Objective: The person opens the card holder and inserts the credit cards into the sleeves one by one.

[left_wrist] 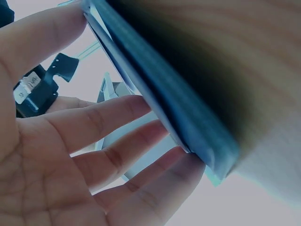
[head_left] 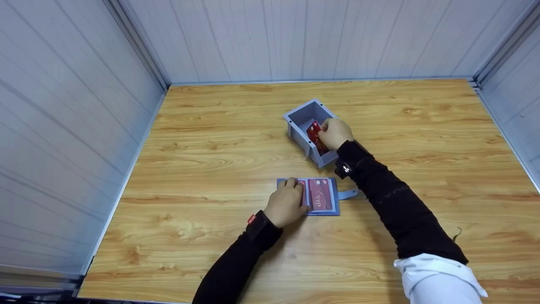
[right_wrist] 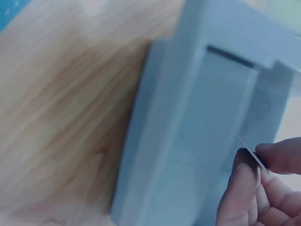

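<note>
A blue card holder point(head_left: 337, 202) lies open on the table, a pink-red card marked VIP point(head_left: 320, 195) showing in its right sleeve. My left hand point(head_left: 285, 203) rests over the left part of the holder, covering most of another red card point(head_left: 302, 190). In the left wrist view its fingertips press against the sleeves beside the thick blue cover point(left_wrist: 174, 94). Inside the grey box point(head_left: 297, 137), my right hand point(head_left: 336, 133) pinches a red card point(head_left: 313, 131) between thumb and fingers. Only a thin edge of that card shows in the right wrist view.
The box stands behind the card holder, angled on the wood-grain table point(head_left: 202, 169). A strap with a snap point(head_left: 349, 194) sticks out from the holder's right side, near my right forearm. White panel walls point(head_left: 270, 42) close off the back and both sides.
</note>
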A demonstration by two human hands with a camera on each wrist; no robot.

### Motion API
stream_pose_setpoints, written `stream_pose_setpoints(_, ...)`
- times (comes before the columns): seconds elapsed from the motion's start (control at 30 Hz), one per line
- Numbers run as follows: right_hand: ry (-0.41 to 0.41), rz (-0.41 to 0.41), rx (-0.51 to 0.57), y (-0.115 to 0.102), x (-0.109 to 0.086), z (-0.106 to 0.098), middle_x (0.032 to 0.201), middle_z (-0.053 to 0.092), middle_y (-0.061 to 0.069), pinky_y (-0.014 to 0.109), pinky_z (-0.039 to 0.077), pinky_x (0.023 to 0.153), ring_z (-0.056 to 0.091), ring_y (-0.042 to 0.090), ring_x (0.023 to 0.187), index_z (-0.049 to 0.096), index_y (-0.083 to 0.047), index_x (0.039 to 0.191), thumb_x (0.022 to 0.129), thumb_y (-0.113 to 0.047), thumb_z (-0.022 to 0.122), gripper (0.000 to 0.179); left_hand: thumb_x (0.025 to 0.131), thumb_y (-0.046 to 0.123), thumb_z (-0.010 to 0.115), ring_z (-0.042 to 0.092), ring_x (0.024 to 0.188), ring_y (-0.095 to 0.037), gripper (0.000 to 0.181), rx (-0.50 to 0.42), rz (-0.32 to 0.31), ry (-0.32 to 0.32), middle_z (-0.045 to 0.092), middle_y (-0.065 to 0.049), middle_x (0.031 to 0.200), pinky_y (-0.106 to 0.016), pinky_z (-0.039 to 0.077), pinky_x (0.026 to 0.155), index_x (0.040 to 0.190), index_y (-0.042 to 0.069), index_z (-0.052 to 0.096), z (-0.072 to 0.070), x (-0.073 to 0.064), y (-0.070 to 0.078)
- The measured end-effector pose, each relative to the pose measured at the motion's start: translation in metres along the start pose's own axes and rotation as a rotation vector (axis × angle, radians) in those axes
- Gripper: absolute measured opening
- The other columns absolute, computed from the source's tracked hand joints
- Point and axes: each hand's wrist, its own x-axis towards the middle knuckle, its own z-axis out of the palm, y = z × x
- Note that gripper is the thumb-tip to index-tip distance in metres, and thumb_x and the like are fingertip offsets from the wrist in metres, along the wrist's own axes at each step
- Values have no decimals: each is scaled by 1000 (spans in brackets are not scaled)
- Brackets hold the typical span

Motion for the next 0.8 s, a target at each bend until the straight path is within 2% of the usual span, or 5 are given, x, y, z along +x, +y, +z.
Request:
stream_pose_setpoints(0.2,46,5,114,4,-10,-15,96,63,14,35,45,79,57,27,89,63,1,101,91,-17,55,22,79,35,76,56,110,-35,57,-1,-6,-17,57,-15,126,-46,58,80,122,0,63,0,0,0)
stream_pose_setpoints(0.47,118,-32,243,18,-30,-29,90,61,11,27,44,72,54,22,84,61,2,102,94,-16,57,20,80,34,76,55,111,-35,56,-2,-3,-19,57,-16,127,-46,58,82,123,0,63,1,1,-1)
stream_pose_setpoints(0.63,107,-61,338,29,-51,-27,83,60,6,20,45,66,53,13,75,61,2,98,93,-12,61,15,80,33,75,55,112,-35,54,0,-3,-18,57,-15,128,-45,57,84,122,1,63,1,2,-3)
stream_pose_setpoints(0.8,30,-64,427,45,-73,-15,75,59,-1,17,46,59,53,7,66,61,2,95,91,-10,64,12,80,34,76,55,113,-35,56,2,-3,-26,57,-15,128,-44,57,85,123,0,63,0,1,-1)
